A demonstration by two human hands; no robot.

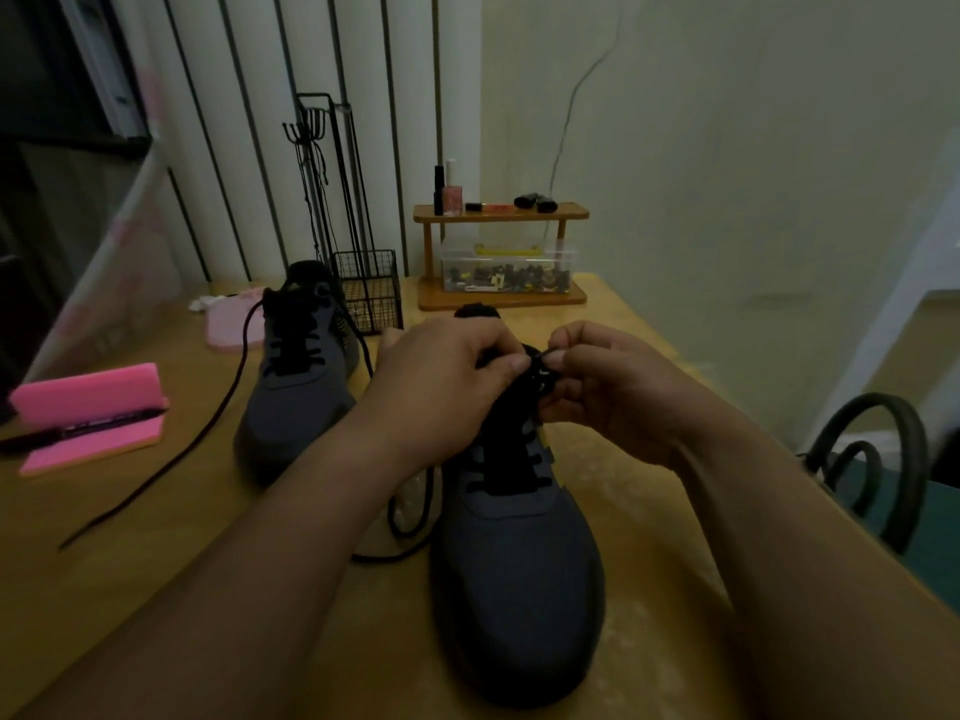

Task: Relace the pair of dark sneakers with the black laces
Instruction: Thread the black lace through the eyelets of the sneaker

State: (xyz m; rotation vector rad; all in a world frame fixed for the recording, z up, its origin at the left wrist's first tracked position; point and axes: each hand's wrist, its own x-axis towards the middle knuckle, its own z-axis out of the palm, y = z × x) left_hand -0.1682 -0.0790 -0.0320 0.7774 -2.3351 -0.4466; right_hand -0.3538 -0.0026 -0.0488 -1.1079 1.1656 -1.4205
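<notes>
My left hand (441,376) and right hand (608,387) pinch the black lace (537,363) at the upper eyelets of the near dark grey fabric sneaker (519,563) on the yellow table (156,537); the far matching sneaker (298,392) looks threaded (ends trailing loose).

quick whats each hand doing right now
Left hand: pinching the black lace at the top of the near sneaker.
Right hand: pinching the same lace.

left hand (441,376), right hand (613,392), pinching lace (538,364)
</notes>
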